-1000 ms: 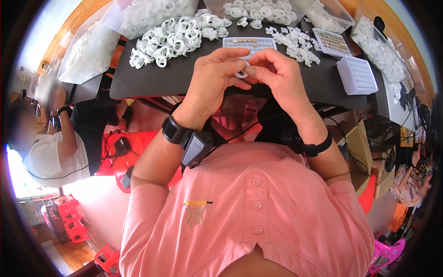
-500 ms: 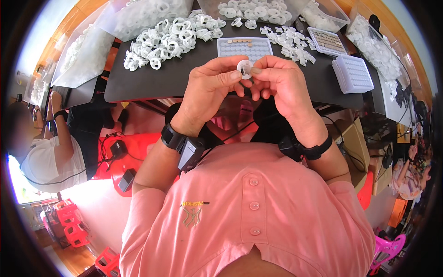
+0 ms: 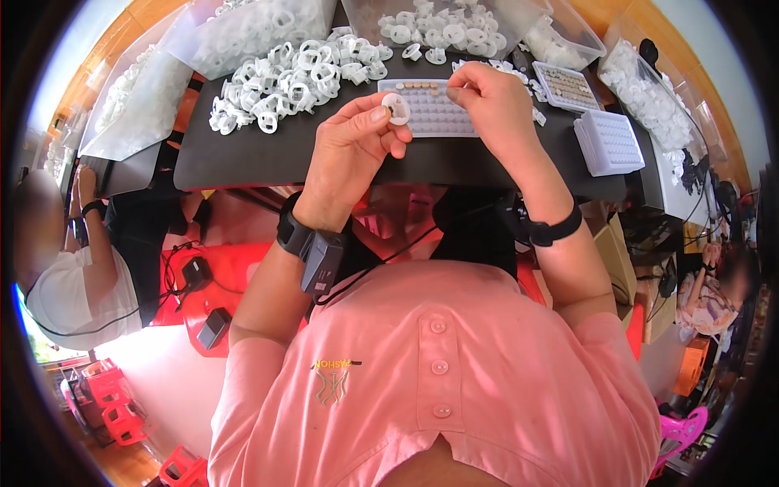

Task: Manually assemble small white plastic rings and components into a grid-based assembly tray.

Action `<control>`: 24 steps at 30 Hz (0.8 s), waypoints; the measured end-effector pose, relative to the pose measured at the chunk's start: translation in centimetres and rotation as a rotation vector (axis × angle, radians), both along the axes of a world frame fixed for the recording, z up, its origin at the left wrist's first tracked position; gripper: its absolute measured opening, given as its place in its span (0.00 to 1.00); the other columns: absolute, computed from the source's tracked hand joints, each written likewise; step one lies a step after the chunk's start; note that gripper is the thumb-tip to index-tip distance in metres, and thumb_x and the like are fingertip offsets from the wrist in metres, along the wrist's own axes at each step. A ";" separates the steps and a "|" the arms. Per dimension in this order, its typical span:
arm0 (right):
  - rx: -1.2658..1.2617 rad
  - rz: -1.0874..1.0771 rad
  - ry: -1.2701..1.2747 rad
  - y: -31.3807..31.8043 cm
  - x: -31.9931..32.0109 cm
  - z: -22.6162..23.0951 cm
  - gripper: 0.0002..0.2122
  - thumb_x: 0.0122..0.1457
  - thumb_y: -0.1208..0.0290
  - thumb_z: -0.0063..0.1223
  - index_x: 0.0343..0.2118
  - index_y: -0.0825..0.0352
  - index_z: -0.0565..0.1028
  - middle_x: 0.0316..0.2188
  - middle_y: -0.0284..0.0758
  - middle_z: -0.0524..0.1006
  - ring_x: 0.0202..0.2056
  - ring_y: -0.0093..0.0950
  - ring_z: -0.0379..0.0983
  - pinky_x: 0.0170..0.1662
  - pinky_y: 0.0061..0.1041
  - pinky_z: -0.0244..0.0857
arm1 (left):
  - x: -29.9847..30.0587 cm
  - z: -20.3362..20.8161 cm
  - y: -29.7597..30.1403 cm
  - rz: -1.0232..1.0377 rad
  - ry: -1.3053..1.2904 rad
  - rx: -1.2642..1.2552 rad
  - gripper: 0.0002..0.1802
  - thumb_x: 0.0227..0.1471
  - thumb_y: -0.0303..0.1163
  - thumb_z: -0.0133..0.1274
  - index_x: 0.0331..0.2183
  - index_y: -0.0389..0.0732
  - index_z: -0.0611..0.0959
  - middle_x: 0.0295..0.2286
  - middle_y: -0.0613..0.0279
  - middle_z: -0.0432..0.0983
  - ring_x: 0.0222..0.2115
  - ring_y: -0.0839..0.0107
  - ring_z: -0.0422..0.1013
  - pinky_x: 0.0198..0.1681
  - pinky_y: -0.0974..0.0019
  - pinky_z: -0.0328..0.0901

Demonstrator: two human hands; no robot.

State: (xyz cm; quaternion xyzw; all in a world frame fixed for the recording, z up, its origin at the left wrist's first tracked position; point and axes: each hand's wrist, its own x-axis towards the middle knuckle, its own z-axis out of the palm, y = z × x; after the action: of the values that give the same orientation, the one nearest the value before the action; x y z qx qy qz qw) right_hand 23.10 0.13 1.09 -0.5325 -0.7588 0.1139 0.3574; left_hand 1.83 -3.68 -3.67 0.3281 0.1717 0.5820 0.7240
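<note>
Red plastic stools (image 3: 109, 398), black power adapter (image 3: 214, 327)

Pink short-sleeved polo shirt (image 3: 454, 381), placket with three pink buttons (image 3: 439, 367) down the middle. Small yellow and grey embroidered mark (image 3: 331, 381) on the chest's left side, lettering above an emblem. Bare forearms below the sleeves. Left wrist: black band (image 3: 294, 231) carrying a dark grey boxy unit (image 3: 323, 261), rectangular, hanging toward the elbow side. Thin black cable (image 3: 389, 261) running from that unit across toward the body's middle. Right wrist: plain black band (image 3: 553, 231), narrow, snug. Left hand (image 3: 353, 146) and right hand (image 3: 492, 101) bare, no gloves, no rings visible.
</note>
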 end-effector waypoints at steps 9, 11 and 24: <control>-0.037 -0.025 -0.270 2.1 -1.0 -2.0 0.05 0.50 0.71 0.58 0.31 0.58 0.81 0.27 0.37 0.81 0.33 0.39 0.78 0.35 0.40 0.70 | 0.3 0.0 0.9 0.030 0.001 -0.054 0.16 0.57 0.27 0.56 0.46 0.28 0.77 0.36 0.50 0.77 0.32 0.61 0.76 0.34 0.64 0.70; -0.050 -0.032 -0.291 2.3 -1.1 -2.1 0.05 0.50 0.71 0.58 0.31 0.57 0.81 0.26 0.37 0.81 0.32 0.39 0.78 0.35 0.40 0.70 | 0.3 0.1 0.8 0.032 0.023 -0.045 0.15 0.57 0.26 0.55 0.44 0.27 0.78 0.35 0.50 0.78 0.32 0.61 0.76 0.34 0.64 0.70; 0.040 -0.078 -0.225 1.6 -1.7 -2.2 0.03 0.53 0.72 0.55 0.30 0.63 0.75 0.25 0.39 0.79 0.30 0.41 0.78 0.32 0.40 0.67 | 0.2 -0.3 1.1 0.018 -0.003 -0.036 0.15 0.58 0.27 0.53 0.44 0.28 0.78 0.36 0.49 0.78 0.32 0.60 0.76 0.34 0.62 0.71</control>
State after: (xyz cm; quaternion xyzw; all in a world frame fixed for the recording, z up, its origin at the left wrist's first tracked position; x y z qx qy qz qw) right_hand 21.39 1.74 -1.14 -0.5636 -0.7751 0.0242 0.2846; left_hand 2.07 -2.58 -3.96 0.3125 0.1840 0.5859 0.7247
